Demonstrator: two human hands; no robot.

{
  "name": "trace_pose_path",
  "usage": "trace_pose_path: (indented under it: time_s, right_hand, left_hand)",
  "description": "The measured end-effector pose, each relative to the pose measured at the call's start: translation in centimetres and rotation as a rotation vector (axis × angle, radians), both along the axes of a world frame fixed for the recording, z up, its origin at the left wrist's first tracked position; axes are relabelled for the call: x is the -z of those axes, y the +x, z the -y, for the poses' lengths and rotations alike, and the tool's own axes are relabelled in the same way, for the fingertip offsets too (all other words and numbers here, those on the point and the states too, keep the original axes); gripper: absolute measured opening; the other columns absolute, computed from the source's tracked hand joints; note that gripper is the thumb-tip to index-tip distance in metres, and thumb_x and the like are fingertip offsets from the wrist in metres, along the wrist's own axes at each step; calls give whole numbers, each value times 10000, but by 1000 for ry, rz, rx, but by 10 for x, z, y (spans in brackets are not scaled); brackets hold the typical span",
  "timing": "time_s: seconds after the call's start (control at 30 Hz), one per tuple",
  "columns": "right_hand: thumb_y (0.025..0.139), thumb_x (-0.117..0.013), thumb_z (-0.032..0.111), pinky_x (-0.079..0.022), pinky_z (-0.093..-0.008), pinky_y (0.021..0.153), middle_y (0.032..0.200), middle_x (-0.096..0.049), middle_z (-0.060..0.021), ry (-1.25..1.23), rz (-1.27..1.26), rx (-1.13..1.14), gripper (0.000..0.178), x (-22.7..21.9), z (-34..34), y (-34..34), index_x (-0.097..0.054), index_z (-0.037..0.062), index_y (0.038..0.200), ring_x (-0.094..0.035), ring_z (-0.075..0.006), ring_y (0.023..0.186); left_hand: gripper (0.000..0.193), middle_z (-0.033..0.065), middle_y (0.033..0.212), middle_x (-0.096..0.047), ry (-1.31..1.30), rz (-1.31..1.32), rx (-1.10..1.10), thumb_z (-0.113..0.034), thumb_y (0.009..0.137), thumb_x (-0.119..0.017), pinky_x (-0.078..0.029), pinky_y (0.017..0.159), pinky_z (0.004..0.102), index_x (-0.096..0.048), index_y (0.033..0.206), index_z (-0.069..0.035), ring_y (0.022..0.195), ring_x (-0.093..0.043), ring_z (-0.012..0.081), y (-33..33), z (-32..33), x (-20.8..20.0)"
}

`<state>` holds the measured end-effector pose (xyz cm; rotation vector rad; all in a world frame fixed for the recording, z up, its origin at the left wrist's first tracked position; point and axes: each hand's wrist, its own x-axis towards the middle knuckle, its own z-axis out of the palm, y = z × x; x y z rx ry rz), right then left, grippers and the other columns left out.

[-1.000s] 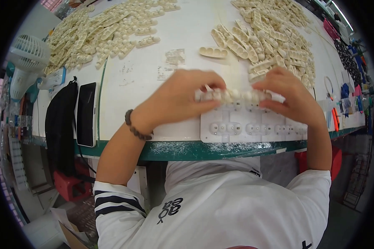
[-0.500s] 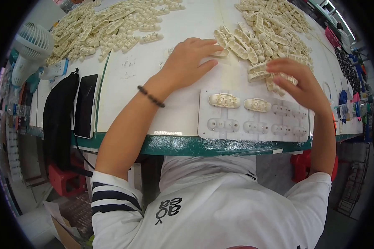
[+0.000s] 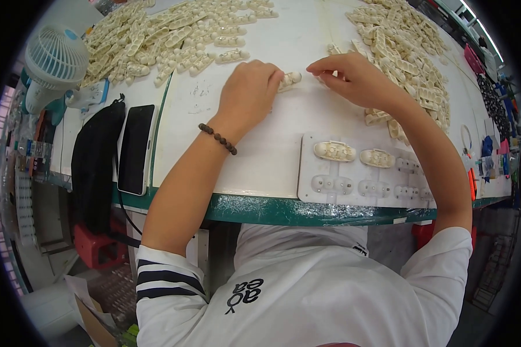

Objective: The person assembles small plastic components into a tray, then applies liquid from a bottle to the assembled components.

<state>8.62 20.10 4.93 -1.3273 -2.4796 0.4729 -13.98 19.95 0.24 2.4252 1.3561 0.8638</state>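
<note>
Cream plastic strip (image 3: 290, 79) pinched by left hand (image 3: 248, 95); right hand (image 3: 353, 78) fingers curled, empty; part piles (image 3: 411, 46) beside; white jig (image 3: 359, 170) near edge.

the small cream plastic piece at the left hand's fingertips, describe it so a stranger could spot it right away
Start at the white worktable with the green front edge, then look between the two big heaps of cream plastic strips to the bare stretch where both hands meet. The small cream plastic piece lies at the left hand fingertips, facing the right hand. Unlike the heaped strips, it lies alone.
</note>
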Motion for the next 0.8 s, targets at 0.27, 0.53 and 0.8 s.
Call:
trace_pose_path:
  time_s: [0.27,0.53,0.8]
  right_hand:
    - [847,-521,-15,-488,-299,691,1097,-662,-127,72,40,-117,243,4,2,21,-652,2,1050,-624,-225,801]
    - [840,-573,7,-515,-323,778,1192,-619,-125,-35,28,70,284,-14,25,26,-626,30,1118,-628,-242,952]
    - [820,-655,65,-472,-378,894,1109,-628,-121,-49,80,-73,274,6,50,16,-622,29,1090,-582,-294,1054]
  left_hand:
    - [228,125,923,-658,83,114,154,-184,922,-562,-490,728,343,-669,1015,-5,868,-606,243,-12,-10,-1]
    - [243,122,1029,-669,-132,-32,14,-116,880,-597,-494,740,319,-662,1103,-45,847,-614,226,-12,9,-28]
    - [278,87,1233,-597,93,-57,413,-61,819,-656,-462,962,368,-645,1097,-55,1136,-536,272,-18,0,-3]
